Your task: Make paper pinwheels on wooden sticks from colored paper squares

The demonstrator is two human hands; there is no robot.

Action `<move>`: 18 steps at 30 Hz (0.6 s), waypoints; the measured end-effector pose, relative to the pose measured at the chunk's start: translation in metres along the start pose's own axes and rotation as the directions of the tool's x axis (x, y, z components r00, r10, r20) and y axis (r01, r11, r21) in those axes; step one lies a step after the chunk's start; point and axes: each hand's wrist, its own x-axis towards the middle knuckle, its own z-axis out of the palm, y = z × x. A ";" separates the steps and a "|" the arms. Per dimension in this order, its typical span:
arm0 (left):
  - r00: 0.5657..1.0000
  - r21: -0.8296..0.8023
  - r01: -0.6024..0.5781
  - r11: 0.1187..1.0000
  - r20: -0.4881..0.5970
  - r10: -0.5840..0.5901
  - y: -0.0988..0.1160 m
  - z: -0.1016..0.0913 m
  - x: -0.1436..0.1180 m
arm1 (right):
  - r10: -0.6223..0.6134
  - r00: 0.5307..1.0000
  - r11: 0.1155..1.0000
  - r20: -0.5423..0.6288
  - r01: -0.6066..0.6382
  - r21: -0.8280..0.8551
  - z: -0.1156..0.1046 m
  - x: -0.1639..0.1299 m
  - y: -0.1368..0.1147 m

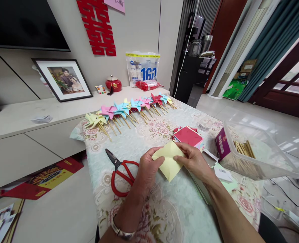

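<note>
A square of pale yellow paper with crease lines is held up above the table between both hands. My left hand pinches its left corner, thumb on top. On the opposite corner my right hand closes, its thumb lying near the middle of the sheet. Fingers behind the paper are partly hidden. Scissors with red handles lie beside my left wrist, blades pointing away. Just beyond my right hand sits a stack of cut paper squares, red on top. Green paper sheets lie partly under my right forearm.
Paper pinwheels on sticks line the table's far edge. A clear plastic box of wooden sticks stands at the right, near a tape roll. Behind, a white cabinet bears a framed photo and a cup bag.
</note>
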 end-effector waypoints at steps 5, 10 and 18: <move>1.000 0.060 0.006 0.998 -0.008 -0.006 -0.003 -0.003 0.001 | -0.047 0.999 0.986 -0.022 0.043 -0.159 0.000 -0.001 0.000; 0.988 -0.022 -0.005 1.000 -0.152 0.002 0.000 -0.006 0.005 | -0.293 0.956 0.929 0.001 0.285 -0.236 -0.007 -0.003 -0.004; 0.990 -0.083 0.042 0.996 -0.130 -0.053 0.002 -0.008 0.003 | -0.387 0.896 0.721 0.218 0.441 -0.535 -0.009 -0.002 0.001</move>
